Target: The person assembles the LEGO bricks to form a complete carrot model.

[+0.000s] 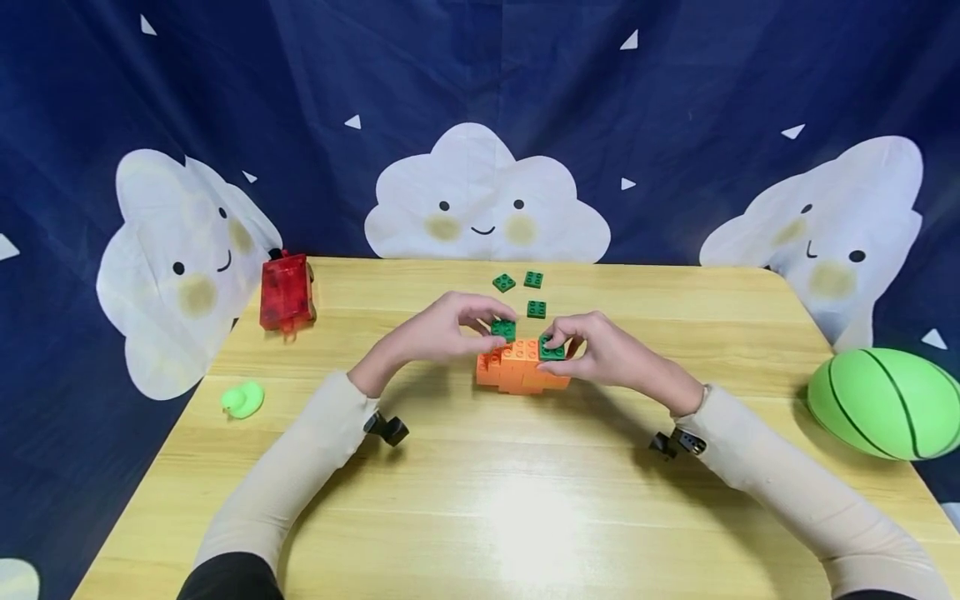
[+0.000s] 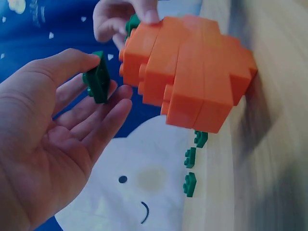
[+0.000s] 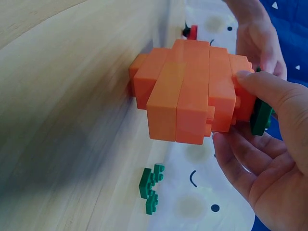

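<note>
An orange block build (image 1: 522, 377) of stacked toy bricks stands on the table, its stepped top showing studs. My left hand (image 1: 444, 330) pinches a green toy brick (image 2: 97, 79) between thumb and fingers, just above the build's left side and apart from it in the left wrist view. At the top right of the build, my right hand (image 1: 603, 352) grips another green toy brick (image 1: 552, 348). In the right wrist view that brick lies against the studded top, and the thumb (image 3: 262, 85) touches the orange side.
Behind the build lie three loose green bricks (image 1: 536, 309) on the wooden table (image 1: 420, 500). A red translucent toy (image 1: 287, 292) stands back left, with a green rubber duck (image 1: 243, 400) nearer. A green ball (image 1: 885, 404) sits at the right edge. A dark blue curtain (image 1: 480, 67) hangs behind.
</note>
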Demonstrator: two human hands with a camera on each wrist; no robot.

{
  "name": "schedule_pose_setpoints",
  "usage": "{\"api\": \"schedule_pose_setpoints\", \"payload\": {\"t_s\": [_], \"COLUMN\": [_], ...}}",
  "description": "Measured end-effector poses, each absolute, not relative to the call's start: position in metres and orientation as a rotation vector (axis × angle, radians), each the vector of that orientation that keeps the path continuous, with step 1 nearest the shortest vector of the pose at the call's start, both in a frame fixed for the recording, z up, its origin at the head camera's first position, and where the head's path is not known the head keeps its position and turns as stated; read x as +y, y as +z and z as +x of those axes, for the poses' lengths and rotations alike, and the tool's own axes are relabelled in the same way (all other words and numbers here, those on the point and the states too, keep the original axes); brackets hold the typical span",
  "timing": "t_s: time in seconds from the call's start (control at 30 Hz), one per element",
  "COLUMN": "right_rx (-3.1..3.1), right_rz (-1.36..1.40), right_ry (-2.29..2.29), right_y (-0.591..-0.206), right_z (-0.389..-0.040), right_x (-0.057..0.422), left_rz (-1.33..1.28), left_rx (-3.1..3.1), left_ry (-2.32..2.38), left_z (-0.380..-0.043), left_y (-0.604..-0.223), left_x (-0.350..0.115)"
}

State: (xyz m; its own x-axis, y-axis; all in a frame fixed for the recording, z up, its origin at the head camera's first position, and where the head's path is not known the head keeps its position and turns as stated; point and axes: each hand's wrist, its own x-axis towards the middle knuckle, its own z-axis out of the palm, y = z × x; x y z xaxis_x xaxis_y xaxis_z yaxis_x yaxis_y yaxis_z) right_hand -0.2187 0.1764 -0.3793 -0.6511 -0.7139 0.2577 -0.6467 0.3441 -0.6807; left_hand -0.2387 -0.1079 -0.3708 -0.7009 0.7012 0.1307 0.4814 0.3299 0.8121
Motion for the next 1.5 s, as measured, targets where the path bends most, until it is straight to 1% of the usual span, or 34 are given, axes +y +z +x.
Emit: {"api": "schedule_pose_setpoints", "payload": {"t_s": [0.13, 0.27, 1.03, 1.23, 1.5], "right_rx": [2.499, 2.491, 2.479, 2.483, 2.476], "right_rz": [-1.254, -1.262, -1.276, -1.280, -1.263], "right_ry": [-1.196, -1.193, -1.194, -1.190, -1.199], "right_y": [-0.381, -0.382, -0.380, -0.380, -0.380], "right_z": [-0.218, -0.218, -0.222, -0.222, -0.222], "right_x": [0.178, 0.178, 0.176, 0.175, 0.176], "left_rz": [1.088, 1.066, 1.144, 1.163, 1.038], "left_rx": [2.360, 2.409, 2.467, 2.486, 2.458], "left_ry": [1.230, 1.180, 1.104, 1.139, 1.298], "left_z": [-0.226, -0.222, -0.221, -0.219, -0.217], "left_y": [-0.372, -0.373, -0.367, -0.370, -0.380], "left_x": [-0.107, -0.107, -0.105, -0.104, -0.102]}}
